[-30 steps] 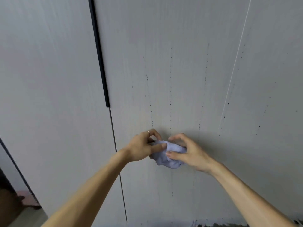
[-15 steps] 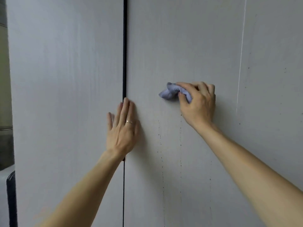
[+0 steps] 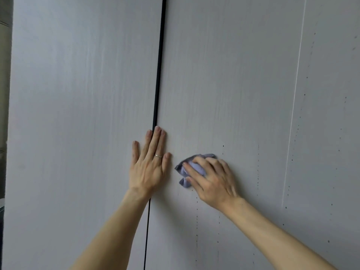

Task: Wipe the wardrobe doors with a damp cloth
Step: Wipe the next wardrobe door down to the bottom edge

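The right hand (image 3: 212, 182), fingers curled round the bunched cloth (image 3: 191, 169), sits just left of the door's (image 3: 233, 75) upright speck trails (image 3: 258, 172); the left hand (image 3: 149, 166) lies flat, fingers straight.

- Soft, cool daylight is falling across the wardrobe doors (image 3: 78, 94) from the left. The left panel is glowing paler and the right one is greying off.
- My left hand (image 3: 149, 166) and right hand (image 3: 212, 182) are casting faint, fuzzy-edged shadows to their right.
- A mild sheen is showing in vertical streaks on the left panel, with nothing blowing out.
- The wide lens is tilting the dark gap (image 3: 158, 75) and the thin seam (image 3: 296, 94) at the right.
- The cloth (image 3: 191, 168) is reading sharp enough for its folds, while my forearms (image 3: 109, 230) are looking softer.
- The strip (image 3: 3, 114) at far left is sitting murky.
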The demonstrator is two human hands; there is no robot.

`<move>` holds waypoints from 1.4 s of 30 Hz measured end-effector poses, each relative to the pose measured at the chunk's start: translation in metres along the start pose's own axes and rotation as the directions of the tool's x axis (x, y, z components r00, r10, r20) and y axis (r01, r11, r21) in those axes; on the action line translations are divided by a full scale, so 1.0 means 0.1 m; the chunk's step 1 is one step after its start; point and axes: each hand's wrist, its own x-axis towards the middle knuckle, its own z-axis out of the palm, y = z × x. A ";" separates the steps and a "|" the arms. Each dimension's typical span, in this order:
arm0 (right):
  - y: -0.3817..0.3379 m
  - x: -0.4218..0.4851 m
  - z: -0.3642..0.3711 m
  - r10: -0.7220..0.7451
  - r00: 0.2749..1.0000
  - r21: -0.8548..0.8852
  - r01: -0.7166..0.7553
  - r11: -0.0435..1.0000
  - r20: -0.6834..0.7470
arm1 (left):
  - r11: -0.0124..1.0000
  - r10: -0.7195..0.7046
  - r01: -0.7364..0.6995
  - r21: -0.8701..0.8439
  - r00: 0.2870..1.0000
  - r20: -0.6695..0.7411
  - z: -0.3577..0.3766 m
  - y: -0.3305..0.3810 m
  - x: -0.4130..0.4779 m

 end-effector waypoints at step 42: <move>1.19 0.08 -0.32 0.428 0.890 -0.001 -0.433 0.901 -0.157 | 1.000 -0.010 0.010 -0.006 1.000 -0.009 0.01 0.02 -0.02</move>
